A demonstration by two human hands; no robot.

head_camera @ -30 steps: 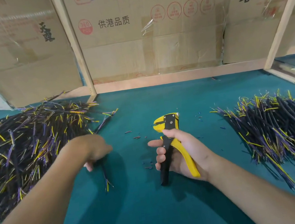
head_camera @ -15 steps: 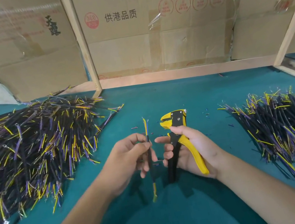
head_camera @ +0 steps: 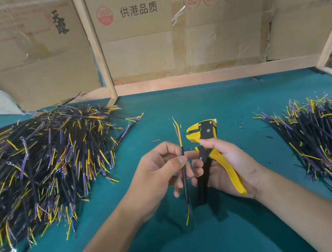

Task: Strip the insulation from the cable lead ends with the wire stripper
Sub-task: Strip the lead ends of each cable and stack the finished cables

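Head view, the only one. Left hand (head_camera: 158, 176) pinches one cable (head_camera: 184, 173) upright by its black jacket, thumb and fingers curled round the middle, above the near-centre of the green surface (head_camera: 211, 100). Thin yellow and blue leads fan from the cable's top end; more hang from the bottom. Right hand (head_camera: 225, 166) grips the stripper (head_camera: 205, 141) round its yellow and black handles, head up, just beside the cable's top leads but apart from them; jaws look parted. Judgement: cable is light and limp, jacket stiff enough to stand when pinched mid-length; leads are fine, bend easily and could nick or snap under a hard squeeze. Best hold looks to be on the jacket close under the leads, so they don't flop away from the jaws. Large heap (head_camera: 35, 171) of like cables fills the left side of the surface; a smaller heap (head_camera: 326, 137) lies toward the right edge. Which is done, cannot tell. Bits of cut insulation (head_camera: 241, 127) scatter behind the stripper. Cardboard boxes (head_camera: 186, 22) and wooden frame (head_camera: 98, 49) stand along the far edge. Nothing lies between stripper and leads.
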